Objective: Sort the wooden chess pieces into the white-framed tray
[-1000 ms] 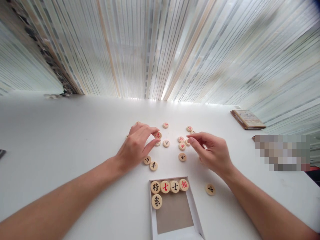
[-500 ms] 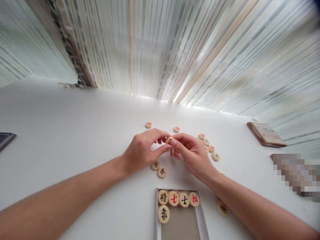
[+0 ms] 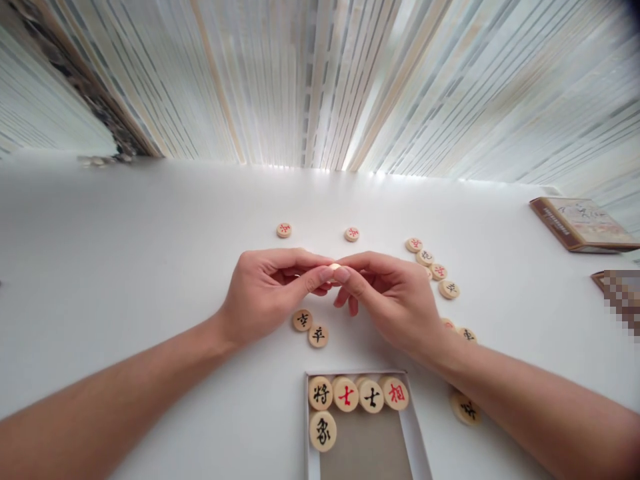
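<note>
A Chinese chess piece is pinched between the thumbs and fingers of my left hand and my right hand. The fingertips cover most of it, so its character cannot be read. Below my left hand, two black-marked pieces lie flat on the white table, touching each other. Closer to me, a shallow box holds several pieces face up. Four fill its far row, and a black-marked one sits at the left of the row below.
Beyond my hands lie two red-marked pieces. Several more are scattered to the right, one near my right wrist, others partly under my right forearm. A flat illustrated box sits far right. A striped string curtain borders the table.
The held piece has been turned or covered, so its red mark no longer shows. Both hands stay together around it. The camera view has shifted, moving the surroundings slightly in the frame.
</note>
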`<state>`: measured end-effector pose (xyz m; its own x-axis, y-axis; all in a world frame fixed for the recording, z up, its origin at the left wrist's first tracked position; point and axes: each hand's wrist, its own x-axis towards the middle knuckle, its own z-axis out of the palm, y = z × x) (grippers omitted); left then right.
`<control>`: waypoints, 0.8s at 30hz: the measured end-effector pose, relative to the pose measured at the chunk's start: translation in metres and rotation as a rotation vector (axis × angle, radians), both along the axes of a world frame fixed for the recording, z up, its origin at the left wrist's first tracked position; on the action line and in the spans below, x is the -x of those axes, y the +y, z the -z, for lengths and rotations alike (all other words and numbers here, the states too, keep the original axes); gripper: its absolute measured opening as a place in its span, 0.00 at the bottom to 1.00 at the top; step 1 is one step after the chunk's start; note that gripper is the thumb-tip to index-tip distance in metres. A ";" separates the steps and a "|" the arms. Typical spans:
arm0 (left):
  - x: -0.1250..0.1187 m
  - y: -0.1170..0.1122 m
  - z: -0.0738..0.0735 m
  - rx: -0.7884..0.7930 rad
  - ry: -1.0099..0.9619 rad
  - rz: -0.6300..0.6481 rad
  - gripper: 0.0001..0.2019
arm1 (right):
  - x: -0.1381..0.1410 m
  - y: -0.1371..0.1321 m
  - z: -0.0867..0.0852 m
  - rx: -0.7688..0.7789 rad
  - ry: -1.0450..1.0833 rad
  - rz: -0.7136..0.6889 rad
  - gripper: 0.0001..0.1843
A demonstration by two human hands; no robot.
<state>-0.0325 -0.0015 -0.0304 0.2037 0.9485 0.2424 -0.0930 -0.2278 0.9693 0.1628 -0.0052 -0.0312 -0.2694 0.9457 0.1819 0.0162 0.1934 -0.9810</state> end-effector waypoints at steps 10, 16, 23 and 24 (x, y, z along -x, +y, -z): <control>0.000 0.005 -0.005 0.044 0.008 0.050 0.10 | 0.000 0.002 0.001 0.007 0.011 -0.009 0.05; 0.001 0.006 -0.005 0.121 -0.032 0.041 0.10 | 0.000 0.005 0.001 0.061 0.063 -0.033 0.09; 0.001 0.006 -0.003 0.114 -0.081 0.083 0.12 | 0.000 0.006 0.000 0.184 0.181 -0.050 0.16; 0.002 0.006 -0.003 0.108 -0.078 0.096 0.13 | 0.000 0.007 0.000 0.206 0.199 -0.055 0.17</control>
<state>-0.0342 0.0043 -0.0278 0.2787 0.9471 0.1589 -0.1855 -0.1093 0.9766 0.1628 0.0014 -0.0309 -0.2996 0.9531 0.0423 -0.1859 -0.0148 -0.9825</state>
